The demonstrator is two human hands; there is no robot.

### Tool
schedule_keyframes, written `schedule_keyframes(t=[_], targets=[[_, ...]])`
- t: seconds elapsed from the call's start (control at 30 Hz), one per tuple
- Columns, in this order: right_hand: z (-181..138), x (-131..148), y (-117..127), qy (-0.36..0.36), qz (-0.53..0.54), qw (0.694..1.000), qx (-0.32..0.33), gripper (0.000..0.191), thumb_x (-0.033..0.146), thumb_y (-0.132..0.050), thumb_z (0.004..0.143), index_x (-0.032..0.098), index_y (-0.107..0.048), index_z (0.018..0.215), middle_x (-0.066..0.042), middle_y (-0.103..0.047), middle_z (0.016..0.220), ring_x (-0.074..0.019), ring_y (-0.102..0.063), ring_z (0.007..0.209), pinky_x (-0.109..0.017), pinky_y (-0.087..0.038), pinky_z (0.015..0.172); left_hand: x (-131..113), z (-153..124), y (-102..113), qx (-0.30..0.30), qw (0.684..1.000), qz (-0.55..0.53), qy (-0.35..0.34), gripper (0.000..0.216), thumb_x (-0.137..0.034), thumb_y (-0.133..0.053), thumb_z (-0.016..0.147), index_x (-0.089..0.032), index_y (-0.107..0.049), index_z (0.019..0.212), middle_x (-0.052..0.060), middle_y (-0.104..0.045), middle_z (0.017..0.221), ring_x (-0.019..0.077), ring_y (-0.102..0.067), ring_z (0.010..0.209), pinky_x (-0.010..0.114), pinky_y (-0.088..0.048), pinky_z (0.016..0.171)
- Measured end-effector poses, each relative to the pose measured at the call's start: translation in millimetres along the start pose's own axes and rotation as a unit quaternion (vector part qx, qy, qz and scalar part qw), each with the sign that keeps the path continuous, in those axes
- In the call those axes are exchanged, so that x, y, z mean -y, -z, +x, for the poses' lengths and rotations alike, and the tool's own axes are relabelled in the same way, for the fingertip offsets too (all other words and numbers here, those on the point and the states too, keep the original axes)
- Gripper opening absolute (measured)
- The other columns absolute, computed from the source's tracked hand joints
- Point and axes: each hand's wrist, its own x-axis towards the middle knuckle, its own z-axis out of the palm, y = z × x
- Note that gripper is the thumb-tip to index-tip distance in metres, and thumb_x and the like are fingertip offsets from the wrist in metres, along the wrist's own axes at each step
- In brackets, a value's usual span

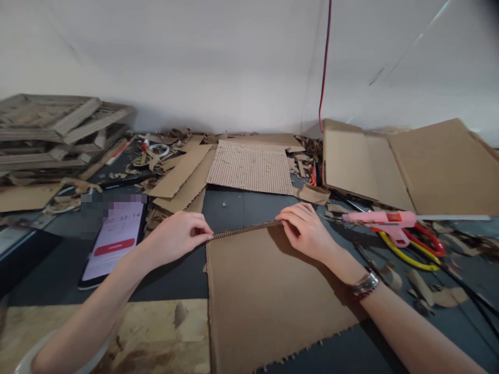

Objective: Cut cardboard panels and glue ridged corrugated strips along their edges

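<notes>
A narrow corrugated cardboard strip [246, 229] stretches between my two hands along the far edge of a brown cardboard sheet [268, 291]. My left hand [181, 234] pinches the strip's left end between thumb and fingers, at the sheet's far left corner. The right end is pinched by my right hand [306, 228], which hovers over the sheet and casts a shadow on it. Whether the strip is stuck to the sheet or only laid against it, I cannot tell. The sheet's near edge is ragged.
A phone [115, 239] lies left of my left hand. To the right rest a pink glue gun [382, 221] and red-and-yellow-handled pliers [413, 254]. Behind are a ribbed cardboard piece [251, 166], scraps, stacked cardboard frames [58, 130] and a folded cardboard piece [440, 161] near the wall.
</notes>
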Motion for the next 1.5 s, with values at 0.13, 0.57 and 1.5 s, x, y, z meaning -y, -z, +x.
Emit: schedule_keyframes(t=[0.13, 0.57, 1.5], targets=[[0.6, 1.2, 0.1, -0.001, 0.004, 1.0, 0.001, 0.018, 0.005, -0.042, 0.077, 0.018, -0.052, 0.083, -0.005, -0.06, 0.081, -0.017, -0.051, 0.075, -0.035, -0.04, 0.075, -0.9, 0.6, -0.1, 0.001, 1.0, 0.004, 0.004, 0.022, -0.031, -0.05, 0.078, -0.021, -0.069, 0.073, 0.001, -0.064, 0.074, 0.0134, -0.056, 0.063, 0.023, -0.037, 0.058], [1.9, 0.9, 0.1, -0.017, 0.001, 0.999, 0.032, 0.017, 0.005, -0.043, 0.076, 0.018, -0.052, 0.082, -0.004, -0.06, 0.081, -0.0166, -0.05, 0.076, -0.035, -0.038, 0.079, 0.8, 1.7, -0.8, -0.001, 1.0, 0.026, 0.012, 0.02, -0.031, -0.052, 0.078, -0.021, -0.069, 0.072, 0.001, -0.065, 0.074, 0.0132, -0.056, 0.063, 0.023, -0.037, 0.058], [-0.1, -4.2, 5.5, -0.032, -0.012, 0.998, 0.049, 0.022, 0.006, -0.045, 0.074, 0.016, -0.056, 0.09, -0.006, -0.061, 0.09, -0.0181, -0.052, 0.083, -0.035, -0.037, 0.081, -1.6, 2.9, 0.1, -0.001, 0.999, 0.034, 0.021, 0.021, -0.031, -0.051, 0.077, -0.021, -0.068, 0.071, 0.001, -0.064, 0.073, 0.0133, -0.056, 0.062, 0.023, -0.038, 0.06]])
